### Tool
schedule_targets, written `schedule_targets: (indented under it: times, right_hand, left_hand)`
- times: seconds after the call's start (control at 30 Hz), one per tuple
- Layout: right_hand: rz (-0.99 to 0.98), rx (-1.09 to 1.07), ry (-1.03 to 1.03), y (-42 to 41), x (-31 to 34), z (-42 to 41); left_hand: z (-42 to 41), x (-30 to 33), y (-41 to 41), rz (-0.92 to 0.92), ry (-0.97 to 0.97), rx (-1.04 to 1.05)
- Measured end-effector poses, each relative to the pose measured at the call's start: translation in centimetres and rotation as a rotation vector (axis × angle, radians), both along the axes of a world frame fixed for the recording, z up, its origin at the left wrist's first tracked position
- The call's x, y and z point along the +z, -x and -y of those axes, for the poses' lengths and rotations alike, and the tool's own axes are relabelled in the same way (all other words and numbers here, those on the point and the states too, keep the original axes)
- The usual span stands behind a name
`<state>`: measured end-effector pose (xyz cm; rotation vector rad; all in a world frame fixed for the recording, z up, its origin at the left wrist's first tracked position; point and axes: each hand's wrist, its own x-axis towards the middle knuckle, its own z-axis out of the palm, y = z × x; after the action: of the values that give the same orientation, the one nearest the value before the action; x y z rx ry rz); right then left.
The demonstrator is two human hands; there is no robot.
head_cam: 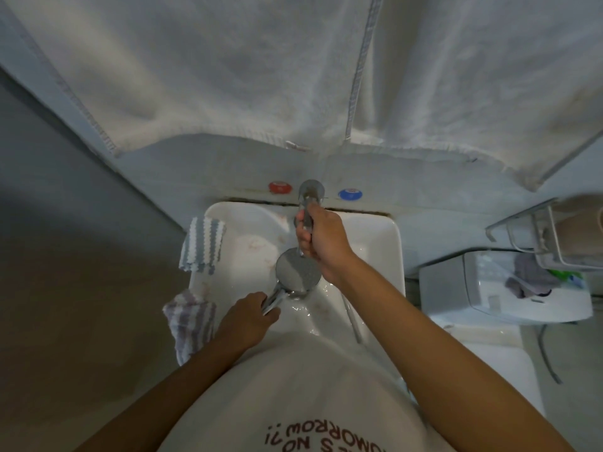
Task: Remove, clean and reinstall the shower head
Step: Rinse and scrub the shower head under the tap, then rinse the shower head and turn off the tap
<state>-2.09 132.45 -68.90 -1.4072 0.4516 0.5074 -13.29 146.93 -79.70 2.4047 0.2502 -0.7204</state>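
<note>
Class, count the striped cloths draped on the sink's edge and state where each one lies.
2: one striped cloth on the sink's back-left rim, another on its front-left corner. Others may be hidden.

Shower head (pixel 297 268) over sink (pixel 390 252), left hand (pixel 249 316) on handle, right hand (pixel 321 238) on tap (pixel 306 208)

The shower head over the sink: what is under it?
Under the shower head lies the wet white sink basin. The drain cannot be seen; the head covers the middle.

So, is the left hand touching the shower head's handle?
Touching. The head view shows the left hand with fingers curled round the shower head handle over the sink.
</note>
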Motion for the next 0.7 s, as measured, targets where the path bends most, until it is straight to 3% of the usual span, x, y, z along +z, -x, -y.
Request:
schedule_targets:
  times: [0.37,0.63,0.7]
  right_hand:
    - [0.027,-0.084,0.049,-0.1,-0.2,-0.6]
    - [0.036,-0.006,0.002,-0.2,-0.5,0.3]
    - [0.059,-0.054,0.082,0.1,-1.2,1.4]
  left_hand:
    - [0.0,0.1,0.0,0.004,-0.002,-0.017]
    - [0.1,0.2,0.0,-0.006,0.003,-0.001]
    - [0.0,0.3,0.0,-0.012,-0.002,0.008]
